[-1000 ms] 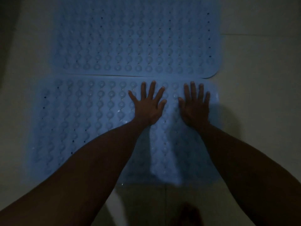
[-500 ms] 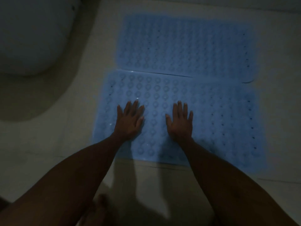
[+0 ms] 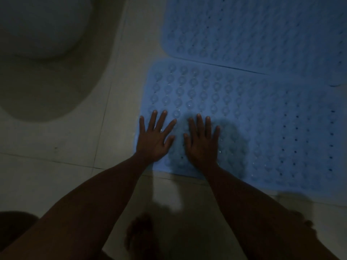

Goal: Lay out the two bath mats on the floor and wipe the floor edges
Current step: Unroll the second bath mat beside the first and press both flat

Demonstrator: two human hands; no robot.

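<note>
Dim room. Left hand (image 3: pixel 152 138) flat, fingers spread, pressing on left edge of near blue mat (image 3: pixel 262 128). Right hand (image 3: pixel 203 141) flat beside it, fingers straight, grasping nothing. Far blue mat (image 3: pixel 253 30) just behind, long edges touching, both lying on tiled floor (image 3: pixel 56 166). White toilet base (image 3: pixel 41 25) at upper left.

Very dim, grainy, soft shadows, blurred edges.
</note>
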